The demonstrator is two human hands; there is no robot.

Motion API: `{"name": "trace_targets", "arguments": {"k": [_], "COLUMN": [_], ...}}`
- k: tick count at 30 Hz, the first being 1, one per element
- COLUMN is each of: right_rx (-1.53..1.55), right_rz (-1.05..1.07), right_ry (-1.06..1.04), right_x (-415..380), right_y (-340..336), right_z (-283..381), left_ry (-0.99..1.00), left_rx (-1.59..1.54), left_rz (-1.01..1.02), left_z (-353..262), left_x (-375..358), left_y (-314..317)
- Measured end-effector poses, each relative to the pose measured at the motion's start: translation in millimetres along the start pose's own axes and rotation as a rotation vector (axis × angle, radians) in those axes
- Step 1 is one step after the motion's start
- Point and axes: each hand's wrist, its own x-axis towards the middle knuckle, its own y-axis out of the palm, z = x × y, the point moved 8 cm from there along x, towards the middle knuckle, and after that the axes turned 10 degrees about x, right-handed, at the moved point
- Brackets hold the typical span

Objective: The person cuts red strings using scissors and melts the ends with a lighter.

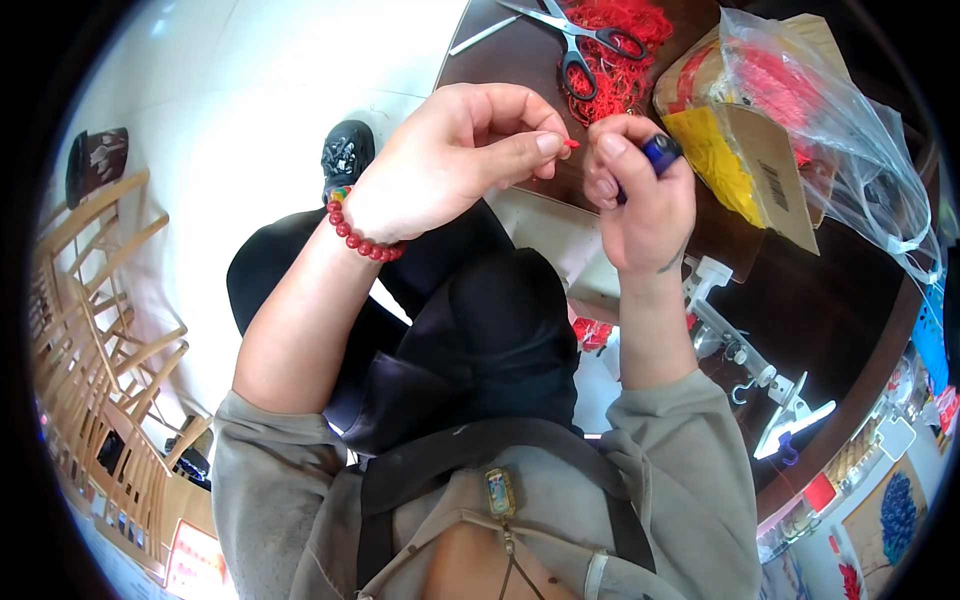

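Note:
My left hand (470, 145), with a red bead bracelet (362, 240) on its wrist, pinches a small red piece of cord (571, 143) between thumb and forefinger. Only a short tip of the cord shows. My right hand (643, 195) is closed around a dark blue lighter (661, 152), whose rounded end sticks out beside the forefinger. Its other end is mostly hidden by my fingers. The two hands are close together but apart, over the table edge. Just beyond them lies a tangle of red cord (625, 75), with black-handled scissors (578, 45) resting partly on it.
A white stick (485, 35) lies beside the scissors. On the right stand an open cardboard box (765, 165) and a clear plastic bag (850, 130) with red material. A white metal clamp stand (745, 350) is near my right forearm. Wooden chairs (110, 330) stand at left.

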Motion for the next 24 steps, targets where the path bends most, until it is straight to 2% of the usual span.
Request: {"name": "trace_targets", "arguments": {"k": [2,3,7,13,24], "right_rx": [-0.445,-0.526,-0.713,-0.785,-0.713], "right_rz": [-0.032,0.013,0.028,0.084,0.025], "right_ry": [-0.31,-0.486,-0.629,-0.687,-0.669], "right_x": [-8,-13,-19,-18,-19], "right_y": [6,16,28,33,31], "right_z": [23,33,38,43,47], "left_ry": [0.008,0.012,0.007,0.019,0.043], "left_rx": [0.004,0.006,-0.016,0.046,-0.012], "left_rz": [-0.013,-0.017,0.021,0.0,-0.059], "left_z": [0,1,0,-2,-5], "left_x": [0,0,0,0,0], "left_y": [-2,-2,1,0,-2]}}
